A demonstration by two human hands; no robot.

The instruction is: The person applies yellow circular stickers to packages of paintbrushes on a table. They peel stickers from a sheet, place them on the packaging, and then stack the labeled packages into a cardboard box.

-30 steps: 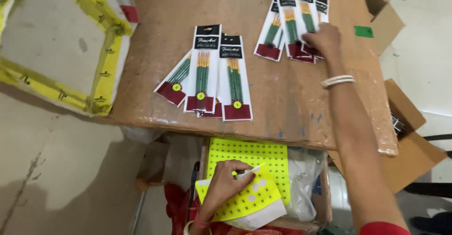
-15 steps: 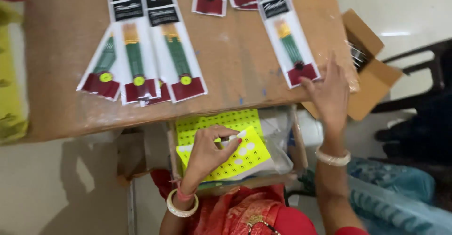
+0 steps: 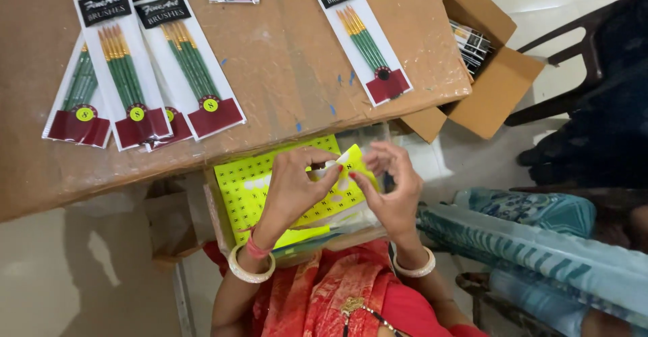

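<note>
**Both hands on the sticker sheet**

Centre frame, below the table edge: left hand (image 3: 291, 182) and right hand (image 3: 390, 187) pinch a curled corner of the yellow sticker sheet (image 3: 260, 187) between closed fingertips. The sheet lies in a shallow box (image 3: 214, 217) on the lap. Up top, brush packs (image 3: 192, 60) fan across the brown table (image 3: 283, 73); another pack (image 3: 364, 36) sits upper centre. An open cardboard carton (image 3: 496, 84) crowds the upper right.

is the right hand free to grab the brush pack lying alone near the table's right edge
Probably not straight away: the right hand is pinching the yellow sticker sheet together with the left hand. Otherwise the way up to the brush pack looks clear.
</note>
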